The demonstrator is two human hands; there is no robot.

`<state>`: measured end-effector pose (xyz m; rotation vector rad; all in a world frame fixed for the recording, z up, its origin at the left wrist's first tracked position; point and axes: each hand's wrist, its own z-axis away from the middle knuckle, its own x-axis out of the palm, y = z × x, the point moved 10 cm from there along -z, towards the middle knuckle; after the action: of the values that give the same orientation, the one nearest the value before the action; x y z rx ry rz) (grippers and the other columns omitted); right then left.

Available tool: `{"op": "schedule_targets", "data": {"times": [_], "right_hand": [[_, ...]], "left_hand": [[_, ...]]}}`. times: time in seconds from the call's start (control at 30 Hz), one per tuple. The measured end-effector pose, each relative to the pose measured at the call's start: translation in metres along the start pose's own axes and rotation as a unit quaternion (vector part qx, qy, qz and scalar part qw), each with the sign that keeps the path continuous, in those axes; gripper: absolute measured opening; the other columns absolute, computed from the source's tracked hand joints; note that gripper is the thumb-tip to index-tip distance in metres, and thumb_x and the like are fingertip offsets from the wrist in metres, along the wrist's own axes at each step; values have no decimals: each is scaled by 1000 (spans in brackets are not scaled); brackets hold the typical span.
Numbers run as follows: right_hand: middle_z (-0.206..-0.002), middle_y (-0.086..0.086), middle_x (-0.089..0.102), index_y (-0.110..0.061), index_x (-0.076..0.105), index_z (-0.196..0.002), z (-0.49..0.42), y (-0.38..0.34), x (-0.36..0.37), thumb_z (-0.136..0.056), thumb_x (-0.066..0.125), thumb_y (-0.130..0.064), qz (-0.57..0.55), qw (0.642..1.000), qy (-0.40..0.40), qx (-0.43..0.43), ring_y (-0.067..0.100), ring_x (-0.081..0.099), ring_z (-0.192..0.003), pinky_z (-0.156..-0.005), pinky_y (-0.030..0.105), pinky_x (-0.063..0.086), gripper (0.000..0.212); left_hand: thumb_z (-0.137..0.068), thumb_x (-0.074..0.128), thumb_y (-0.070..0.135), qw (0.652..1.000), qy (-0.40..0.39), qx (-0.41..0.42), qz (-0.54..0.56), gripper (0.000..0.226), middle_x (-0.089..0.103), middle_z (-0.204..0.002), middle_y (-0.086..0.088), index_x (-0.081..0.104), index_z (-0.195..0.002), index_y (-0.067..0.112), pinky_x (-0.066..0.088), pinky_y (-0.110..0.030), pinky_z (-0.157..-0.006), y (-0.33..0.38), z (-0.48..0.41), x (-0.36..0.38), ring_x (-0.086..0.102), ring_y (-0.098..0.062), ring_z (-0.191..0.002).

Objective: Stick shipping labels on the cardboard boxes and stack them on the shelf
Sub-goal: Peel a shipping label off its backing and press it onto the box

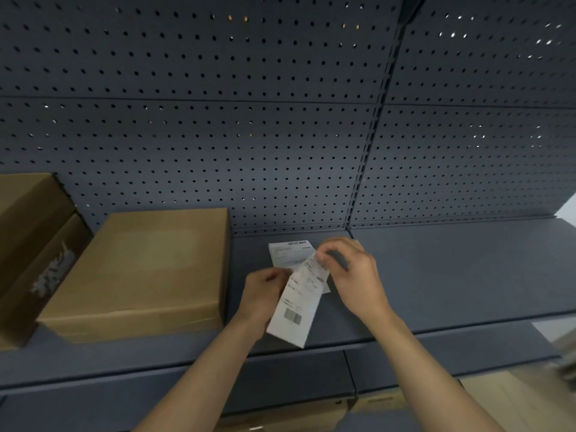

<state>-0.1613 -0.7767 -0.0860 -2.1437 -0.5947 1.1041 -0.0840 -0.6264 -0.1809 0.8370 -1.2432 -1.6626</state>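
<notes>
You hold a long white label (294,310) at lower centre, tilted, with a barcode near its lower end and its top curling. Behind it a second label sheet (286,254) lies flat on the grey shelf (452,275). Left of centre a flat brown cardboard box (149,263) rests on that shelf, beside stacked boxes (28,232) at the left edge.

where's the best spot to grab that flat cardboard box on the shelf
Likely the cardboard box by its front and right walls, coming from the front right: it lies flat, those faces are exposed, and other boxes crowd its left.
</notes>
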Motion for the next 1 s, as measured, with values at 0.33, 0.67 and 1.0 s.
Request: {"op": "schedule_targets", "data": {"times": [0.33, 0.67, 1.0], "right_hand": [[-82, -10, 69, -28, 66, -83, -12, 18, -32, -93, 67, -13, -143, 974, 130, 120, 0, 61, -76, -77, 20, 51, 18], [-86, -8, 68, -24, 68, -87, -42, 7, -44, -91, 67, -14, -98, 976, 156, 118, -5, 58, -76, -72, 13, 46, 11], [-84, -3, 69, -15, 71, -88, -62, -22, -78, -89, 67, -10, -124, 966, 213, 83, 2, 60, -75, -71, 11, 46, 6]], "left_hand": [[-97, 56, 8, 999, 11, -29, 36, 19, 76, -87, -11, 74, -89, 13, 59, -44, -73, -24, -4, -7, 73, -29, -82], [-96, 54, 3, 997, 0, -77, -4, 17, 61, -65, -12, 64, -85, -4, 52, -25, -48, -42, -7, -11, 61, -13, -47], [-93, 57, 2, 997, -11, -76, -28, 18, 59, -64, -11, 63, -76, 0, 54, -27, -48, -41, -5, -13, 61, -14, -47]]}}
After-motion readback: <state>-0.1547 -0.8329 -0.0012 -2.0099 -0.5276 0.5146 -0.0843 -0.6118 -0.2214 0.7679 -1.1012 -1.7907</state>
